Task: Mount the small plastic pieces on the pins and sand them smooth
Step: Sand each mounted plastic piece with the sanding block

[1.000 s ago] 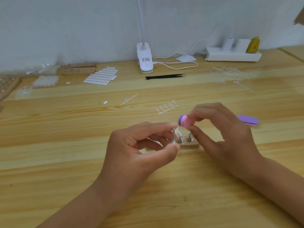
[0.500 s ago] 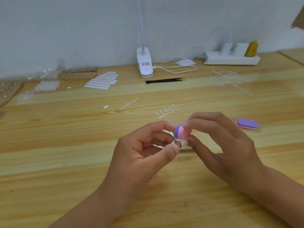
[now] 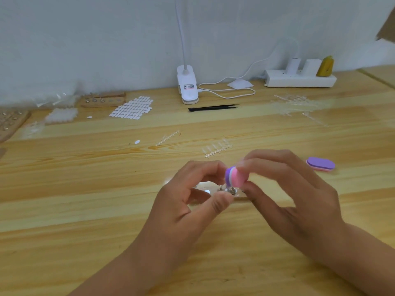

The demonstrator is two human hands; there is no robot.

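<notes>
pinching the small pink-and-purple foam sanding block between thumb and curled fingertips, the right hand sets its purple edge down onto the tops of the short metal pins, which stand in a low wooden base mostly hidden behind both hands. the left hand is curled, its thumb and forefinger pinching at the nearest of the metal pins, probably to steady it. the small clear plastic piece being sanded is too tiny and too covered to make out, so i cannot tell whether it sits firmly on its pin

risks from here, as i judge them: a sideways stroke could flick a loosely seated piece off, and clear plastic would be hard to spot on the pale wooden table. no palm presses the base flat, so a firm push may tip or slide it. the block works right beside the left fingertips and could scrape them. pressing hard might grind a flat into thin plastic, or snag the block on the neighbouring pins. spares lie near: a strip of clear plastic pieces beyond the hands, and a purple oval sanding block to the right
</notes>
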